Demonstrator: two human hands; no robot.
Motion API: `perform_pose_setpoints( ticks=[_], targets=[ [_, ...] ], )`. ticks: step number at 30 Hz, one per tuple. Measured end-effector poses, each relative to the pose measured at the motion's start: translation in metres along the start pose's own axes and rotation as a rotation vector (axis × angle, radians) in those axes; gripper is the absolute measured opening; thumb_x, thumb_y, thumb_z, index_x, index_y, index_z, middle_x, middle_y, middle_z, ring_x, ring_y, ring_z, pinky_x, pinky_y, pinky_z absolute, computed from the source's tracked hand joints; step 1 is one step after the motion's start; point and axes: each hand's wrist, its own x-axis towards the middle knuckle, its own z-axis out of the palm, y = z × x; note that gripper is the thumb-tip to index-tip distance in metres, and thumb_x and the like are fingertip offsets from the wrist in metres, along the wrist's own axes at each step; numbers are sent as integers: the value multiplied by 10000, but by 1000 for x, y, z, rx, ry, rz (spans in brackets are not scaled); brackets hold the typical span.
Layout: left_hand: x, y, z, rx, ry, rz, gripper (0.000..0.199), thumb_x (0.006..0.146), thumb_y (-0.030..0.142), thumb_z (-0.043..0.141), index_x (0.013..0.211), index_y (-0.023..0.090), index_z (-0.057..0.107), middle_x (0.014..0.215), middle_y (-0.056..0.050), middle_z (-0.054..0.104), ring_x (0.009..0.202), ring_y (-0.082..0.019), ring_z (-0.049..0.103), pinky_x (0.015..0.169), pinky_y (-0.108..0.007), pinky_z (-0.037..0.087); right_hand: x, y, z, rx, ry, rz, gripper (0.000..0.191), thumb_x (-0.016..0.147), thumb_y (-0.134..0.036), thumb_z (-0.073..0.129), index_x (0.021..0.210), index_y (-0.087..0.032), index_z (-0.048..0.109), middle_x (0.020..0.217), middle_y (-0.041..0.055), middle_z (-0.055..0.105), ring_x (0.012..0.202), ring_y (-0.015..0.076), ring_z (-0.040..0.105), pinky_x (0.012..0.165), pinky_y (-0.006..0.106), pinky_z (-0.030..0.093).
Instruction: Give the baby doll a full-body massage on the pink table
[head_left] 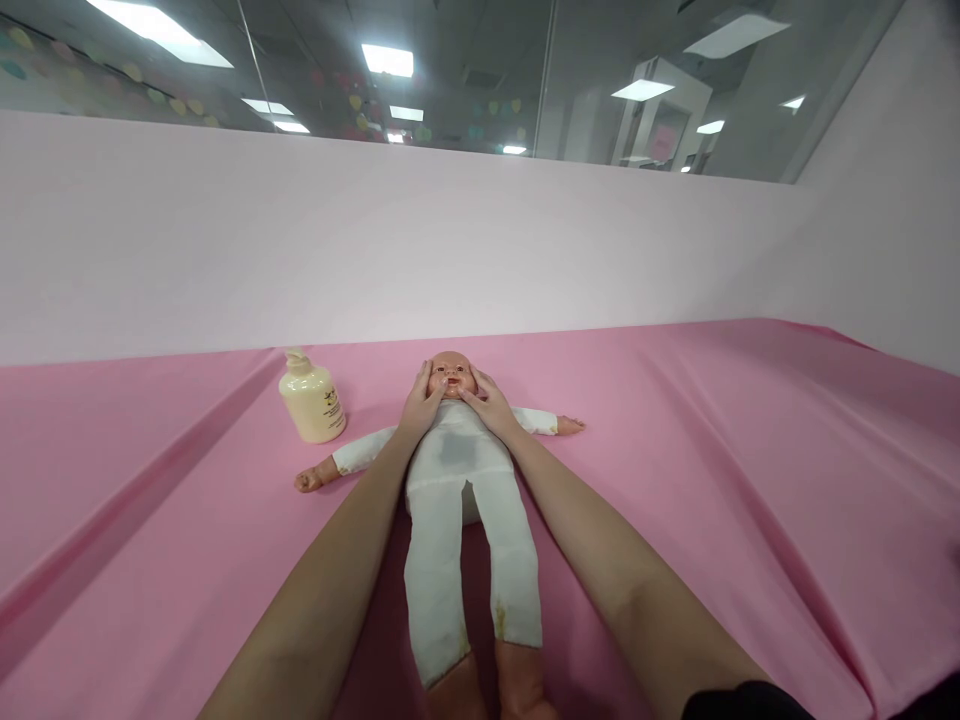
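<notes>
A baby doll (pixel 459 450) lies on its back, its head away from me and its legs toward me. Its body is white cloth with a grey patch on the chest; the arms are spread out sideways. My left hand (pixel 421 404) cups one side of its head, thumb by the mouth. On the opposite cheek, my right hand (pixel 492 406) holds the head in the same way, its thumb near the chin. Both sets of fingers curve along the sides of the head and partly hide it. The lower feet are cut off by the view's edge.
A cream pump bottle (pixel 313 402) stands left of the doll, beyond its outstretched arm. Pink cloth (pixel 675 440) with folds covers the table. Behind it rises a white wall (pixel 375 240), topped by glass panels (pixel 480 80) reflecting ceiling lights.
</notes>
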Motion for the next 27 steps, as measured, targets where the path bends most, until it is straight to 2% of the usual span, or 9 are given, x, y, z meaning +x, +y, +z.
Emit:
perform_pose_setpoints(
  ticks=[5, 9, 17, 19, 24, 27],
  targets=[
    [0, -1, 0, -14, 19, -35, 689, 929, 594, 349, 1479, 192, 254, 1545, -21, 185, 1431, -170, 170, 1196, -322, 136, 2, 1, 1, 23, -23, -32, 601, 891, -511, 531, 1428, -294, 370, 1485, -3, 329, 1377, 180, 286, 1136, 352, 288],
    [-1, 1, 0, 0, 28, -67, 718, 917, 625, 339, 1482, 191, 248, 1543, -21, 187, 1431, -175, 171, 1196, -328, 135, 1, 1, 1, 10, -22, -56, 587, 899, -506, 519, 1426, -292, 373, 1482, -12, 335, 1377, 171, 288, 1143, 347, 275],
    [1, -4, 1, 1, 33, -161, 781, 891, 673, 327, 1488, 182, 223, 1549, -39, 160, 1438, -196, 136, 1201, -367, 110, 1, 0, 1, -69, 16, 45, 694, 863, -547, 556, 1434, -197, 373, 1482, 41, 337, 1373, 197, 305, 1137, 338, 290],
    [2, -6, 2, -17, 27, -138, 735, 912, 644, 303, 1492, 202, 211, 1553, -17, 150, 1441, -179, 119, 1204, -357, 105, 1, 0, 1, -60, 11, 38, 688, 863, -543, 558, 1433, -205, 375, 1482, 35, 336, 1372, 192, 307, 1128, 332, 304],
    [3, -10, 3, -55, 25, 63, 595, 973, 526, 234, 1471, 203, 277, 1544, 1, 200, 1439, -138, 121, 1206, -313, 102, 1, -1, 1, -28, 1, 6, 656, 871, -542, 544, 1429, -239, 381, 1487, 13, 329, 1382, 182, 286, 1146, 334, 268],
    [4, -11, 1, -74, 31, 88, 569, 982, 508, 220, 1455, 207, 316, 1536, -4, 228, 1431, -139, 161, 1202, -316, 125, 0, -1, 2, 0, -5, -17, 632, 885, -550, 516, 1430, -261, 376, 1491, -5, 319, 1386, 168, 277, 1168, 337, 216]
  ],
)
